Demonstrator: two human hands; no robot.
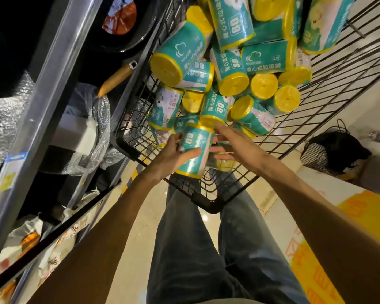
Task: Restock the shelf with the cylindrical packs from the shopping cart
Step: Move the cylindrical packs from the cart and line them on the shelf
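I am gripping a teal cylindrical pack [194, 149] with my left hand [173, 153] — thumb curled across its label, fingers wrapped behind. My right hand [236, 145] is reaching in just beside it, fingers straight and apart, fingertips touching another yellow-ended pack [215, 108] just beyond them. Beyond both hands, more packs are lying heaped in the black wire shopping cart [329, 88] — the shelf [42, 102] is standing to my left.

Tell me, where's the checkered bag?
In the head view, the checkered bag sits on the floor at the right, outside the cart, beside a black bag.
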